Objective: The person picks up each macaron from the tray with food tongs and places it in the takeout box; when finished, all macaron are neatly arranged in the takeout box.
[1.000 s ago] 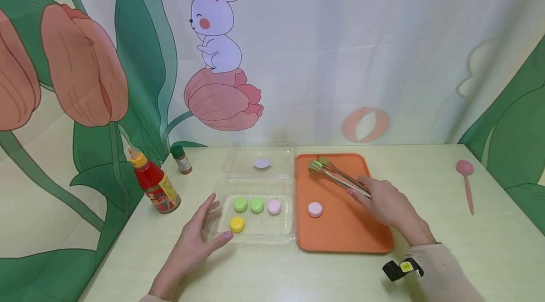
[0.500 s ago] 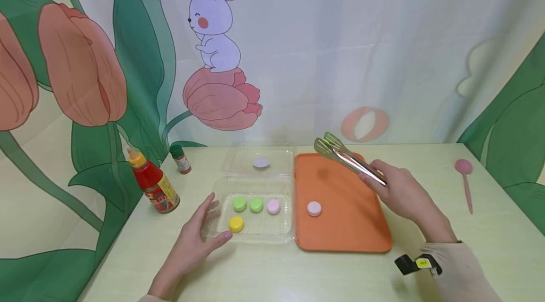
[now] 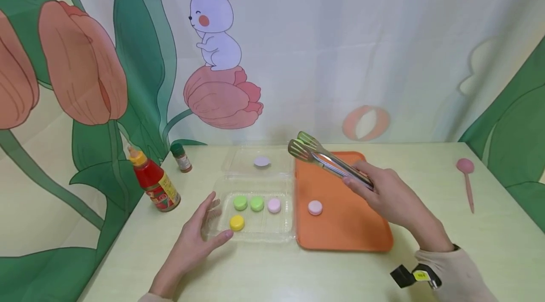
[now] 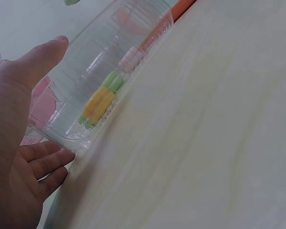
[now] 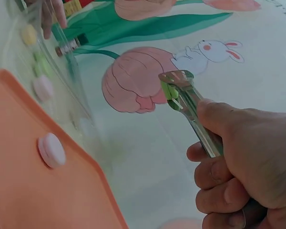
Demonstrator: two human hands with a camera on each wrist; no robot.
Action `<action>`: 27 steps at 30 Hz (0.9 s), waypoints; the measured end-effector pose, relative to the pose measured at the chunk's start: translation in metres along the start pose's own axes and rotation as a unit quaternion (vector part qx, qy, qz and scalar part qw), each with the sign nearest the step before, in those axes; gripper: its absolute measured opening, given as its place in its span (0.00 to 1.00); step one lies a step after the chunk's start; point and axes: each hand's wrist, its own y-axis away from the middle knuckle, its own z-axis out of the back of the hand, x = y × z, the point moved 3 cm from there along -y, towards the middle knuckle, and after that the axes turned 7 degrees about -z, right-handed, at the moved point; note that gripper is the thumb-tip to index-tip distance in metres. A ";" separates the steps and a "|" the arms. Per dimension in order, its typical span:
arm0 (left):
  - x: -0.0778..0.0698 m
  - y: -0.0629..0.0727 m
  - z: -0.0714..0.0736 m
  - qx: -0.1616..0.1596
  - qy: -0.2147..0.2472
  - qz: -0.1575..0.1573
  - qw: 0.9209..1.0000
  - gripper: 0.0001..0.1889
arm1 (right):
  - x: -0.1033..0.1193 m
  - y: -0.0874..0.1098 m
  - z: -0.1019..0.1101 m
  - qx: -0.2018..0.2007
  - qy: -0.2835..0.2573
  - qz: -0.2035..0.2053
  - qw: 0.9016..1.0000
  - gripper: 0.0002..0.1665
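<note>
Head view: right hand [image 3: 393, 200] grips metal tongs [image 3: 336, 165], pinching one green macaron between the tips; right wrist view shows that held green macaron [image 5: 169, 90] clearly, up off the orange tray [image 3: 349, 228]. Left hand [image 3: 191, 243] holds nothing, fingers and thumb apart, at the left end of the clear plastic box [image 3: 272, 233]; fingertips look to be touching its corner. In the box: two green macarons [image 3: 240, 202] and a pink macaron [image 3: 274, 205] in a row, yellow macaron [image 3: 237, 223] near left. Another pink macaron [image 3: 315, 208] sits on the tray, left side. To carry well, I'd say: steady squeeze, not hard, as the round sides could slip; tips low before easing off; left hand bracing the light box so it can't slide. Pale, wood-look desk [image 3: 443, 240]; tray just right of box. Far left, red squeeze bottle [image 3: 159, 188] and green-capped jar [image 3: 182, 159]; far right, pink spoon [image 3: 466, 174]. Behind, a hanging cloth backdrop [image 3: 298, 56], printed with tulips and rabbit. Lighting soft.
</note>
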 end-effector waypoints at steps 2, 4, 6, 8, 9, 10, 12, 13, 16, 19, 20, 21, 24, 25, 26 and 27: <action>0.000 -0.001 0.000 0.000 0.002 0.000 1.000 0.59 | 0.005 -0.001 -0.005 0.011 -0.006 0.013 1.000 0.14; -0.001 -0.001 0.000 0.000 0.003 -0.002 1.000 0.59 | 0.010 -0.002 -0.011 0.022 -0.010 0.026 0.999 0.14; 0.000 -0.003 0.000 -0.001 0.003 -0.004 1.000 0.59 | 0.014 -0.003 -0.018 0.034 -0.014 0.039 0.999 0.13; 0.000 -0.004 0.000 -0.001 0.003 -0.007 1.000 0.59 | 0.017 -0.003 -0.025 0.043 -0.016 0.050 0.998 0.13; 0.000 -0.004 0.000 -0.001 0.004 -0.008 1.000 0.59 | 0.019 -0.004 -0.029 0.050 -0.017 0.054 0.997 0.12; 0.000 -0.005 0.000 -0.001 0.005 -0.010 1.000 0.59 | 0.020 -0.004 -0.032 0.058 -0.018 0.056 0.997 0.12; 0.000 -0.006 -0.001 -0.001 0.005 -0.012 1.000 0.59 | 0.023 -0.004 -0.039 0.070 -0.014 0.063 0.995 0.12; 0.000 -0.006 -0.001 -0.001 0.004 -0.013 1.000 0.59 | 0.025 -0.004 -0.042 0.077 -0.010 0.065 0.995 0.13; 0.000 -0.007 -0.001 -0.003 0.005 -0.016 1.000 0.59 | 0.030 -0.004 -0.051 0.093 0.012 0.076 0.993 0.13; 0.001 -0.006 -0.001 0.000 0.009 -0.013 1.000 0.59 | 0.033 -0.003 -0.060 0.104 0.039 0.092 0.989 0.15; 0.001 -0.006 -0.001 0.002 0.012 -0.009 1.000 0.59 | 0.034 -0.003 -0.063 0.111 0.045 0.097 0.988 0.17; 0.001 -0.005 -0.001 0.003 0.014 -0.005 1.000 0.59 | 0.034 -0.003 -0.066 0.117 0.050 0.100 0.987 0.18; 0.002 -0.003 0.000 0.006 0.016 0.004 1.000 0.60 | 0.037 -0.004 -0.073 0.136 0.069 0.110 0.982 0.22; 0.003 -0.003 0.000 0.005 0.017 0.004 1.000 0.60 | 0.039 -0.004 -0.075 0.141 0.077 0.111 0.981 0.23; 0.003 -0.002 0.000 0.004 0.017 0.003 1.000 0.60 | 0.040 -0.005 -0.076 0.146 0.083 0.112 0.979 0.23; 0.003 -0.002 0.001 0.004 0.016 0.002 1.000 0.60 | 0.042 -0.006 -0.076 0.149 0.093 0.117 0.978 0.23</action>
